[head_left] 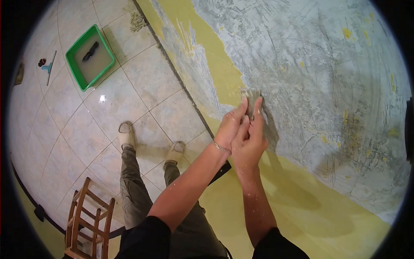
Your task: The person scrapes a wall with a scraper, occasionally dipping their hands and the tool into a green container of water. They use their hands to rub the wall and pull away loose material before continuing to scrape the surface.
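Observation:
Both of my hands are closed together on a scraper [251,93], whose flat grey blade is against the wall. My left hand [230,126], with a bracelet at the wrist, presses a finger along the tool. Beside it, my right hand [253,139] wraps the handle, which is mostly hidden by the fingers. The blade meets the border between yellow paint [222,69] and the bare grey, scratched wall surface [297,95]. Pale flecks dot both forearms.
A green basin [111,60] of cloudy water holds a dark object [90,51]. Nearby lie a blue-headed squeegee [49,68] on the tiled floor [142,82] and a heap of scrapings [138,21]. A wooden stool [86,224] stands at lower left.

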A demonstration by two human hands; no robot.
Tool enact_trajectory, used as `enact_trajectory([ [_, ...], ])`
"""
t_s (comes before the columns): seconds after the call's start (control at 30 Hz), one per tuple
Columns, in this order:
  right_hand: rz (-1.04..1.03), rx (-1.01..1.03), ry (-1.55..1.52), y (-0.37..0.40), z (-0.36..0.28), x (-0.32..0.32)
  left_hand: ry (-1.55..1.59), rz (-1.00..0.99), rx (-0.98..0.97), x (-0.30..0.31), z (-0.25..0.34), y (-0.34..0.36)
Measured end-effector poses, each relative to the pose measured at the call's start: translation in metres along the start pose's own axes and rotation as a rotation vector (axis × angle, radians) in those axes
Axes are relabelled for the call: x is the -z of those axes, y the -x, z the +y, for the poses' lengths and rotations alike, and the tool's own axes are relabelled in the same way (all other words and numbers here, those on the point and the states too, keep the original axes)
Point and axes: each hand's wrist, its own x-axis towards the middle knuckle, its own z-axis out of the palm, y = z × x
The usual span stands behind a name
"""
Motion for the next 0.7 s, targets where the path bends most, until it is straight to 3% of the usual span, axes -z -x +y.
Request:
enact_trajectory([
  [0.03,-0.09,-0.313,0.104,0.018,0.055,-0.013,-0.01,0.075,0.031,-0.007,-0.006,0.006],
  [0.1,-0.182,-0.629,0.208,0.019,0.059,-0.018,-0.02,0.153,0.065,-0.005,-0.004,0.003],
  [0.17,0.028,-0.026,-0.017,-0.005,-0.02,0.0,0.065,0.015,0.04,0.006,-0.003,-0.01],
  [0.5,-0.015,-0.084,-0.012,-0.021,-0.046,-0.004,0.062,0.022,0.036,0.009,0.025,-0.016],
  [0.6,0.047,-0.02,0.052,-0.015,-0.035,-0.002,-0.008,0.074,0.087,-0.003,0.012,0.0],
  [0.7,0.131,0.061,0.074,-0.014,-0.029,-0.007,0.052,0.076,0.001,-0.01,0.016,0.005],
])
